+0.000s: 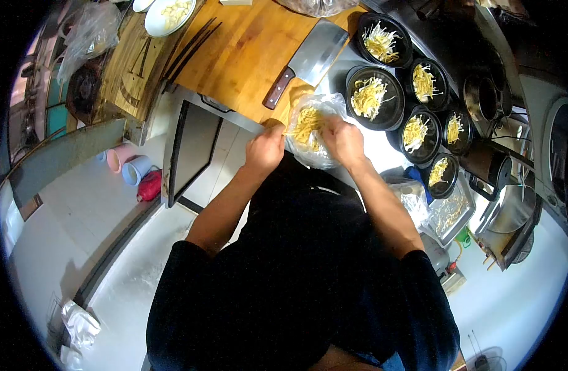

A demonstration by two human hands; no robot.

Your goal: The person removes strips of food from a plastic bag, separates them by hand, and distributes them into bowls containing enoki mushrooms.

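A clear plastic bag (321, 159) of yellow strips (307, 123) lies open at the counter's near edge, in front of my body. My left hand (265, 148) is closed at the bag's left side. A yellow strip reaches toward its fingers, but what they grip is hidden. Over the bag's right part, my right hand (344, 141) is closed in a fist, with the bag's film around it. Its fingertips are hidden. Just beyond the bag, a cleaver (315, 52) rests on the wooden board (247, 55), its brown handle pointing toward me.
Several black bowls (388, 102) holding yellow strips and white strands stand at the right. Below them are a metal tray (451, 213) and another plastic bag (410, 201). A white bowl (169, 17) of pale pieces stands at upper left, near dark chopsticks (194, 49).
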